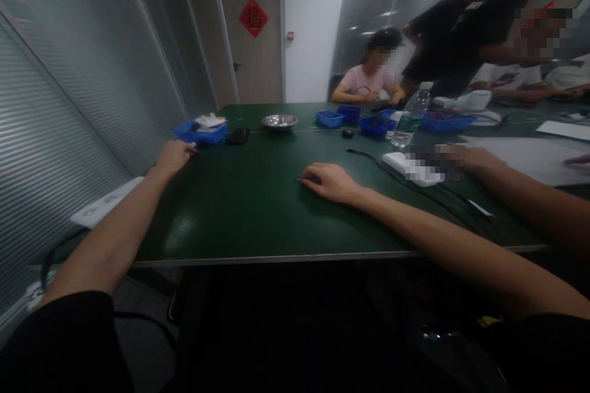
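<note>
A green table point(239, 209) is stretching across a room with slatted blinds at the left, its pale near edge running in front of the wearer's dark clothing. Above the near part of the tabletop, the wearer's bare forearms are reaching forward. The right hand point(334, 183) is resting near the middle, its fingers curling closed around a small dark tool point(314, 179), whose thin tip is pointing left. To its right, dark cables point(405, 181) are trailing past a white box point(412, 169), and another person's hand point(461, 156) is lying at the box's far right side. Slightly farther off, the left hand point(173, 158) is hovering or resting by the left side, its fingers bunching narrowly near a blue tray point(200, 132); whether they are gripping anything is too blurred to tell. The tray is holding crumpled white material point(211, 121), and a flat black item point(238, 136) is lying just beside it. A clear bottle point(412, 116) is standing upright beyond the white box, while a small black object point(347, 133) is sitting to its left. Farther back, a shiny metal bowl point(279, 123) is resting left of several blue bins point(329, 118). Beyond them, a person in pink point(369, 81) is sitting, another in black point(461, 37) is leaning over, and a red diamond sign point(253, 18) is hanging on a door point(251, 73).
</note>
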Demonstrator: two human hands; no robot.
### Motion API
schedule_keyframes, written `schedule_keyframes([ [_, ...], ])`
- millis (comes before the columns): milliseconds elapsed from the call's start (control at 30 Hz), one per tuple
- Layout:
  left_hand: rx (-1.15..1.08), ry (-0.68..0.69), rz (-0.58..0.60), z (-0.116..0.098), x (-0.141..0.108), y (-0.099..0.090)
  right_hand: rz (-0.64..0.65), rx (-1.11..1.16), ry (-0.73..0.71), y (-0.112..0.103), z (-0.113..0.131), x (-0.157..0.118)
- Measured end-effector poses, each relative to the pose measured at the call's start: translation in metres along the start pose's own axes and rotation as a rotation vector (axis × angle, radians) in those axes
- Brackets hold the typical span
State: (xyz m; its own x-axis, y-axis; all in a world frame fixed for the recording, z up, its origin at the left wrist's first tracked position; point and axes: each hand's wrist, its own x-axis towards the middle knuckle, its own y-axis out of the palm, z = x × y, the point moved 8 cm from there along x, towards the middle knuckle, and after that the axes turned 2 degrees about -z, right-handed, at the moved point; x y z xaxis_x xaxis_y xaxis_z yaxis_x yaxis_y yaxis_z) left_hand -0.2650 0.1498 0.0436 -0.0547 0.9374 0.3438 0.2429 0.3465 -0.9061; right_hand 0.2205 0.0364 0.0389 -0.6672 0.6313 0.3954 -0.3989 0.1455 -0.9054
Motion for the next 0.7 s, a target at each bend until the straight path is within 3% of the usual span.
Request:
schedule_keyframes([
  [200, 0.083, 0.006, -0.011, -0.001, 0.0, 0.0, -0.007, 0.006, -0.008, -0.001, 0.001, 0.0],
  [433, -0.003, -0.121, -0.046, -0.003, -0.002, -0.005, -0.001, 0.006, -0.002, 0.001, -0.002, 0.0],
  [700, -0.067, -0.283, -0.045, 0.021, -0.001, -0.003, -0.006, 0.029, -0.025, 0.001, 0.002, 0.0],
])
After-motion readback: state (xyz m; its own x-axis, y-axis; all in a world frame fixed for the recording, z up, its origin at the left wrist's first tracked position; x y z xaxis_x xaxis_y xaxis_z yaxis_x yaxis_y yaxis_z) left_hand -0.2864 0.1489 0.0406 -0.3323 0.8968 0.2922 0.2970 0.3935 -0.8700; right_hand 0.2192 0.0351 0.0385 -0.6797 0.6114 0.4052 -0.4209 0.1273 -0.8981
